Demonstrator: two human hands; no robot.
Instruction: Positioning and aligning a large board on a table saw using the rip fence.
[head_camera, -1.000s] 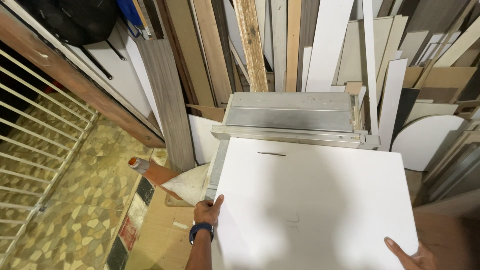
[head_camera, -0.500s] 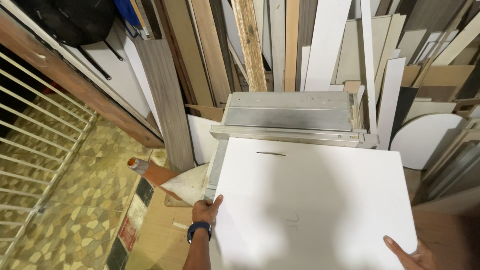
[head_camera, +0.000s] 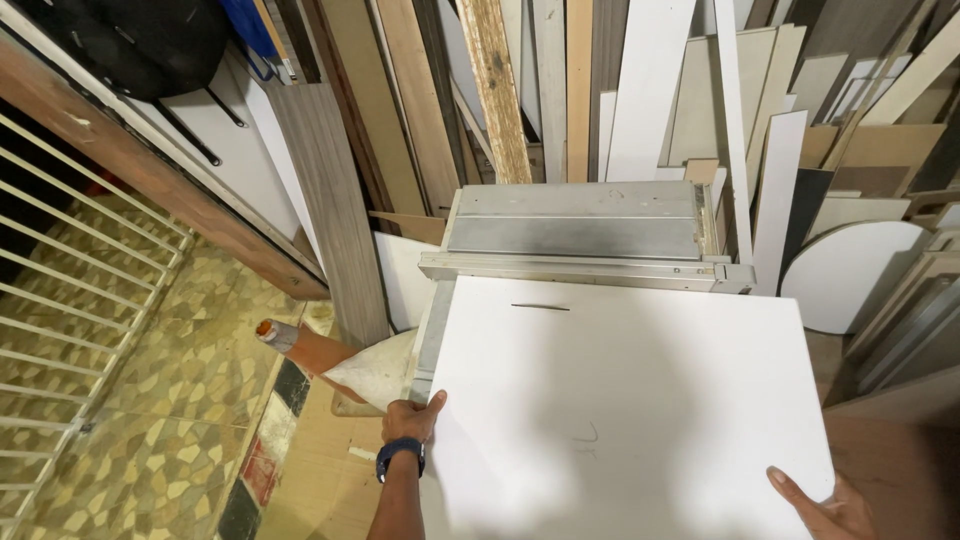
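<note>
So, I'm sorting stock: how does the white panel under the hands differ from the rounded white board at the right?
The white panel lies flat on the saw table; the rounded board stands leaning among offcuts. The panel is rectangular and looks larger; the board has a curved top. Left hand and right hand hold the panel; nothing touches the board. Both are white.

Planks and offcuts (head_camera: 560, 90) of wood and white laminate leaned upright against the back wall, packed side by side, with a rough bare timber (head_camera: 497, 90) among them. A white rounded panel (head_camera: 855, 275) stood at the right. On the left ran a white metal grille (head_camera: 80, 290) beside a brown wooden beam (head_camera: 150, 180). The floor (head_camera: 190, 370) was laid in a yellow-brown stone mosaic pattern, edged by a dark tiled strip (head_camera: 270, 440). The light was soft and even
</note>
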